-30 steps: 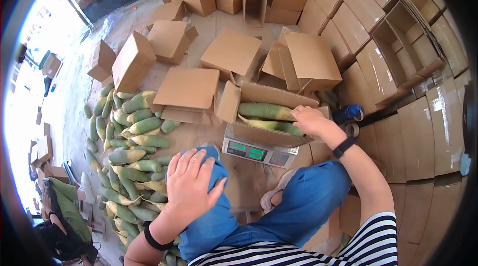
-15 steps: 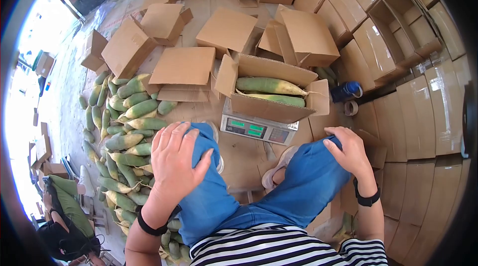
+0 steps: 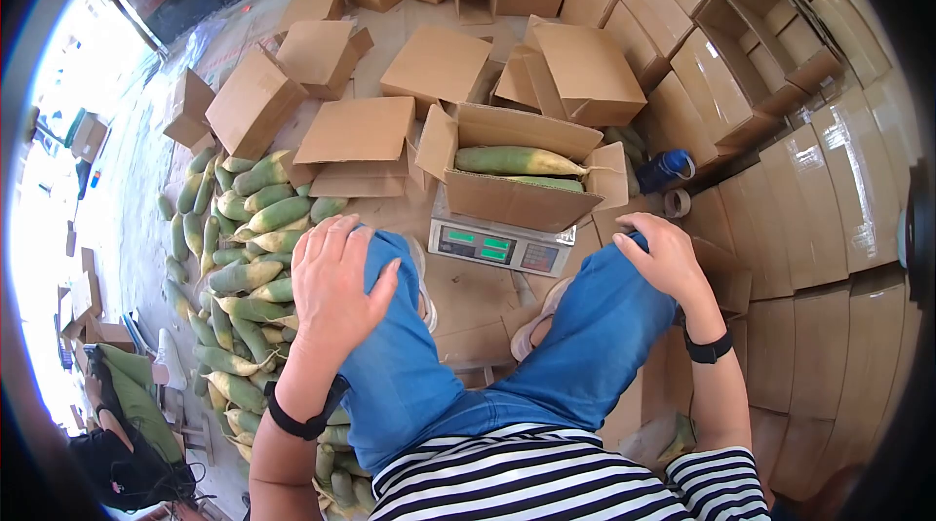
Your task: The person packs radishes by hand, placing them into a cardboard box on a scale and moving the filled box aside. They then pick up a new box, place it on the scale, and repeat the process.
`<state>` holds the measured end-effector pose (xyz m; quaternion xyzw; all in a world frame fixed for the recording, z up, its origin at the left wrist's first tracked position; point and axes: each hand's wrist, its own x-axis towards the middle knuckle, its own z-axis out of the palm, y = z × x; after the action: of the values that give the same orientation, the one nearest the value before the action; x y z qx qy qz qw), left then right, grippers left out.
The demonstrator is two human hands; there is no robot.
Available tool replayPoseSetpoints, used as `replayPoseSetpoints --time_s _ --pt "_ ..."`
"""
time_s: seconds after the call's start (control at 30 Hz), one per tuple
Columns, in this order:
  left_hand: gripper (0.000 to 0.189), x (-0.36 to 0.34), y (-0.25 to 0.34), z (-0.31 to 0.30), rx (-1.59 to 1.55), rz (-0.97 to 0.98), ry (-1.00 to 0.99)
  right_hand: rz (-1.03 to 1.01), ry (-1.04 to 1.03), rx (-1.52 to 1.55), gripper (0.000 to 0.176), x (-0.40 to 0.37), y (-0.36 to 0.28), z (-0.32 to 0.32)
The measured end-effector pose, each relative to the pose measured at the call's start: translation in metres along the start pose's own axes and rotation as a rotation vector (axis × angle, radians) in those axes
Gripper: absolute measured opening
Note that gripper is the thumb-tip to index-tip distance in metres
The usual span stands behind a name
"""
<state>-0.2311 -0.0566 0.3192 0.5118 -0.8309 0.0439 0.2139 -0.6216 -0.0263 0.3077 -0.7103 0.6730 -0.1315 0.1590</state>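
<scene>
My left hand (image 3: pixel 334 279) rests flat on my left knee, fingers stretched out and holding nothing. On my right knee lies my right hand (image 3: pixel 660 253), also without anything in it, its thumb apart from the fingers. Ahead of my knees an open cardboard box (image 3: pixel 522 201) stands on a digital scale (image 3: pixel 500 246) with lit green displays. Inside the box, green radishes (image 3: pixel 517 161) lie lengthwise; two show. A large heap of green radishes (image 3: pixel 244 276) covers the floor beside my left hand.
Several cardboard boxes (image 3: pixel 436 64) stand across the floor ahead. Stacked cartons (image 3: pixel 805 209) form a wall on the right. A blue bottle (image 3: pixel 665 171) and a roll of tape (image 3: pixel 677 202) are right of the scale. Another person (image 3: pixel 127 424) is at the lower left.
Both hands stay on my knees, and my knees have shifted slightly. The view has tilted a little; the box and scale look unmoved.
</scene>
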Motion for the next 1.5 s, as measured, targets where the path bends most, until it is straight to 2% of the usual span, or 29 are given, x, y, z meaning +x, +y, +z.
replayPoseSetpoints --time_s 0.3,0.4,0.5,0.57,0.63,0.7,0.77,0.97,1.03,1.1,1.17,1.23,1.3,1.43,1.5 --pt "0.039 -0.001 -0.002 0.0 -0.012 -0.029 0.002 0.009 0.066 0.012 0.03 -0.002 0.003 0.005" --pt "0.038 0.0 -0.003 0.003 0.002 -0.05 -0.015 -0.034 0.21 0.059 0.026 -0.003 0.005 0.007" --pt "0.037 0.001 0.002 0.001 0.005 -0.063 -0.028 -0.01 0.517 0.086 0.023 -0.01 0.004 0.016" --pt "0.037 0.002 0.004 -0.001 -0.012 -0.05 -0.045 -0.021 0.641 0.12 0.024 -0.02 -0.001 0.019" --pt "0.037 0.005 0.006 -0.002 -0.004 -0.056 -0.059 0.051 0.546 0.231 0.035 -0.037 -0.006 0.027" --pt "0.037 0.007 0.007 -0.003 -0.021 -0.083 -0.087 0.027 0.556 0.27 0.047 -0.052 -0.007 0.04" --pt "0.037 0.007 0.008 -0.002 -0.012 -0.07 -0.087 0.047 0.496 0.272 0.064 -0.067 -0.005 0.056" --pt "0.036 0.006 0.008 -0.001 0.014 -0.068 -0.086 0.121 0.368 0.425 0.062 -0.1 -0.009 0.087" --pt "0.036 0.005 0.007 -0.002 0.017 -0.076 -0.089 0.234 0.3 0.605 0.057 -0.111 -0.004 0.096" --pt "0.035 0.003 0.005 -0.004 0.025 -0.09 -0.093 0.25 0.326 0.631 0.053 -0.122 0.008 0.111" --pt "0.035 0.001 0.002 -0.004 0.034 -0.107 -0.095 0.351 0.311 0.592 0.052 -0.134 0.031 0.125" --pt "0.035 0.0 0.0 -0.005 0.022 -0.112 -0.088 0.614 0.403 1.037 0.052 -0.147 0.061 0.135" --pt "0.034 0.0 0.001 -0.006 0.04 -0.112 -0.093 0.835 0.524 1.147 0.054 -0.164 0.109 0.141" --pt "0.033 0.006 0.004 -0.002 0.064 -0.123 -0.112 1.17 0.659 1.024 0.065 -0.194 0.213 0.125" --pt "0.033 0.01 0.005 0.0 0.07 -0.114 -0.128 1.293 0.656 1.073 0.071 -0.193 0.249 0.112"
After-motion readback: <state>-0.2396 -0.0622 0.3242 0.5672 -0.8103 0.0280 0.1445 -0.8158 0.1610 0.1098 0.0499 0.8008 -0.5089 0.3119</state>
